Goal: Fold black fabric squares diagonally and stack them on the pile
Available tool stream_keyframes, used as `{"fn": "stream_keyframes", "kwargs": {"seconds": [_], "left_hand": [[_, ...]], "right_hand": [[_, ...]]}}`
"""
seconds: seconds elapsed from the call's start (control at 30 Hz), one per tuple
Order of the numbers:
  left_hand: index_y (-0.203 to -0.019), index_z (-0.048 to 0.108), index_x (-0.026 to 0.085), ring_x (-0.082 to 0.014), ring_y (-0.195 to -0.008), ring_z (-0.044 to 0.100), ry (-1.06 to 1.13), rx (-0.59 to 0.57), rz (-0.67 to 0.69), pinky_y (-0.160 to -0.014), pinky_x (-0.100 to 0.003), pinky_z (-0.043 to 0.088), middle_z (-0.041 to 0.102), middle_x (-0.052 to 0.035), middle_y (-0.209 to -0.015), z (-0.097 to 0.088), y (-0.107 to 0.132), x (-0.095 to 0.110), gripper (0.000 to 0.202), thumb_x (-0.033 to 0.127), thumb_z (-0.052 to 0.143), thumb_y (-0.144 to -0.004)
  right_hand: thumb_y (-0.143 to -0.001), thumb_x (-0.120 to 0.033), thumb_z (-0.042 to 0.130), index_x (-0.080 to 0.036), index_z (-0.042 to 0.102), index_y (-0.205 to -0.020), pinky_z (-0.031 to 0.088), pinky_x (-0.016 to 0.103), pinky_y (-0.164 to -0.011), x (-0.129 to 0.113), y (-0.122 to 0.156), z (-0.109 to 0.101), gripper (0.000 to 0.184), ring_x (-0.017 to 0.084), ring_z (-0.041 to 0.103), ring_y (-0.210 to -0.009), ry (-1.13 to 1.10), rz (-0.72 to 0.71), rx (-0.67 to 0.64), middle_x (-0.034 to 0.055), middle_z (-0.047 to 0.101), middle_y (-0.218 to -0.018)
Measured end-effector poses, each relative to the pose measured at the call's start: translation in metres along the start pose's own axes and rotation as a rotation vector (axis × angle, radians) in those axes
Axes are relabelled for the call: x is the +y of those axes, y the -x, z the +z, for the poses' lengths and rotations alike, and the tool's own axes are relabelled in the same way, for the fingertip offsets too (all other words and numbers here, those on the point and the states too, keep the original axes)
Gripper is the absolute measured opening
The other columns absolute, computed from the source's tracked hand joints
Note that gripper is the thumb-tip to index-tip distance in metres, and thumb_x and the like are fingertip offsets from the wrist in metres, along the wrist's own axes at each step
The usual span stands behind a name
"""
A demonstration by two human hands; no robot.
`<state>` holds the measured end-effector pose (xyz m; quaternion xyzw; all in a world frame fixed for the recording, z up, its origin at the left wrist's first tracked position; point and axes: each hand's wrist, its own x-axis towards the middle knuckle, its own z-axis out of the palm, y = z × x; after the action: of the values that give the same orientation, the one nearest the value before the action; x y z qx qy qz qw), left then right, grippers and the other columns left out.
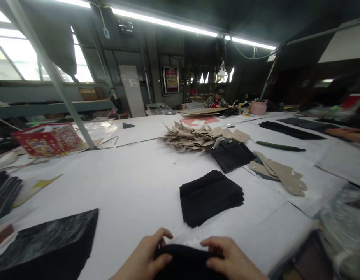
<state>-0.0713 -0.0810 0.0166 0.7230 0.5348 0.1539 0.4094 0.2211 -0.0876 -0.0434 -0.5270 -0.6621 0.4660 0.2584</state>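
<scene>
Between my two hands, at the bottom edge of the head view, is a piece of black fabric (188, 262), partly cut off by the frame. My left hand (147, 254) grips its left side, thumb on top and fingers curled behind the upper edge. My right hand (228, 256) grips the right side in the same way. Just beyond them lies a stack of black fabric pieces (211, 196) with uneven edges. Another black stack (51, 245), with a greyish upper face, lies to the left.
Farther back are a heap of beige cut pieces (194, 136), a black handbag (232, 155), beige strips (280, 173) and a cucumber (280, 146). A metal pole (60, 89) rises at left beside a red box (47, 140). A person (217, 100) sits beyond the white table (133, 186).
</scene>
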Motion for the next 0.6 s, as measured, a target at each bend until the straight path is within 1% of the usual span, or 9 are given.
{"fn": "stream_keyframes", "kwargs": {"seconds": [0.07, 0.17, 0.27, 0.3, 0.37, 0.43, 0.47, 0.53, 0.6], "left_hand": [[-0.107, 0.057, 0.024, -0.0152, -0.075, 0.058, 0.113, 0.052, -0.011, -0.069, -0.025, 0.042, 0.063, 0.0040, -0.081, 0.009, -0.033, 0.014, 0.031, 0.020, 0.060, -0.077], [-0.095, 0.062, 0.021, -0.0171, -0.078, 0.060, 0.152, 0.198, -0.004, -0.072, -0.027, 0.044, 0.065, 0.0015, -0.082, 0.020, -0.086, 0.032, 0.016, 0.024, 0.063, -0.079], [-0.090, 0.063, 0.020, -0.0214, -0.085, 0.061, -0.027, 0.396, 0.002, -0.079, -0.034, 0.046, 0.067, -0.0030, -0.087, 0.028, -0.132, 0.045, 0.010, 0.027, 0.061, -0.084], [-0.090, 0.063, 0.019, -0.0233, -0.091, 0.061, -0.106, 0.461, 0.020, -0.083, -0.037, 0.045, 0.067, -0.0053, -0.093, 0.030, -0.145, 0.048, 0.009, 0.027, 0.061, -0.085], [-0.087, 0.063, 0.018, -0.0272, -0.111, 0.055, -0.233, 0.555, 0.069, -0.095, -0.042, 0.042, 0.062, -0.0099, -0.116, 0.033, -0.166, 0.049, 0.005, 0.022, 0.062, -0.084], [-0.084, 0.063, 0.018, -0.0292, -0.127, 0.044, -0.283, 0.602, 0.083, -0.105, -0.044, 0.034, 0.051, -0.0107, -0.137, 0.036, -0.182, 0.045, 0.004, 0.016, 0.063, -0.080], [-0.083, 0.062, 0.017, -0.0295, -0.131, 0.040, -0.272, 0.608, 0.067, -0.108, -0.044, 0.032, 0.046, -0.0105, -0.142, 0.037, -0.189, 0.041, 0.006, 0.014, 0.063, -0.078], [-0.084, 0.061, 0.017, -0.0294, -0.131, 0.040, -0.171, 0.590, 0.015, -0.110, -0.043, 0.030, 0.044, -0.0111, -0.143, 0.038, -0.199, 0.033, 0.010, 0.011, 0.062, -0.076], [-0.089, 0.059, 0.018, -0.0285, -0.123, 0.047, -0.045, 0.552, -0.040, -0.107, -0.044, 0.033, 0.051, -0.0120, -0.135, 0.037, -0.205, 0.026, 0.015, 0.011, 0.061, -0.075]], "right_hand": [[-0.071, -0.019, 0.063, -0.022, 0.070, -0.111, 0.051, 0.027, -0.073, -0.015, -0.024, -0.052, 0.041, 0.018, 0.066, -0.081, -0.041, 0.049, -0.020, 0.0033, 0.070, -0.095], [-0.073, -0.022, 0.064, -0.018, 0.073, -0.101, 0.050, 0.029, -0.082, -0.028, -0.074, -0.119, 0.030, 0.019, 0.067, -0.091, 0.054, -0.006, 0.037, 0.0041, 0.072, -0.097], [-0.075, -0.019, 0.062, -0.015, 0.073, -0.094, 0.050, 0.028, -0.081, -0.025, -0.125, -0.160, 0.023, 0.018, 0.068, -0.087, 0.257, -0.024, 0.134, 0.0047, 0.073, -0.091], [-0.074, -0.017, 0.062, -0.015, 0.073, -0.093, 0.050, 0.027, -0.081, -0.022, -0.140, -0.167, 0.022, 0.018, 0.068, -0.086, 0.305, -0.027, 0.169, 0.0051, 0.073, -0.090], [-0.073, -0.014, 0.063, -0.015, 0.073, -0.092, 0.048, 0.028, -0.083, -0.012, -0.166, -0.173, 0.021, 0.019, 0.067, -0.089, 0.382, -0.025, 0.248, 0.0063, 0.072, -0.092], [-0.073, -0.013, 0.063, -0.016, 0.073, -0.096, 0.046, 0.032, -0.089, -0.002, -0.186, -0.168, 0.026, 0.022, 0.065, -0.097, 0.477, -0.014, 0.349, 0.0085, 0.071, -0.099], [-0.074, -0.014, 0.062, -0.016, 0.072, -0.102, 0.044, 0.035, -0.093, 0.003, -0.193, -0.163, 0.030, 0.024, 0.062, -0.103, 0.526, -0.009, 0.405, 0.0102, 0.069, -0.105], [-0.078, -0.017, 0.057, -0.016, 0.067, -0.116, 0.039, 0.041, -0.100, 0.012, -0.203, -0.149, 0.039, 0.028, 0.054, -0.117, 0.613, -0.008, 0.500, 0.0127, 0.063, -0.122], [-0.084, -0.017, 0.048, -0.018, 0.060, -0.128, 0.034, 0.044, -0.105, 0.021, -0.206, -0.134, 0.045, 0.029, 0.046, -0.125, 0.658, -0.028, 0.539, 0.0123, 0.054, -0.136]]}}
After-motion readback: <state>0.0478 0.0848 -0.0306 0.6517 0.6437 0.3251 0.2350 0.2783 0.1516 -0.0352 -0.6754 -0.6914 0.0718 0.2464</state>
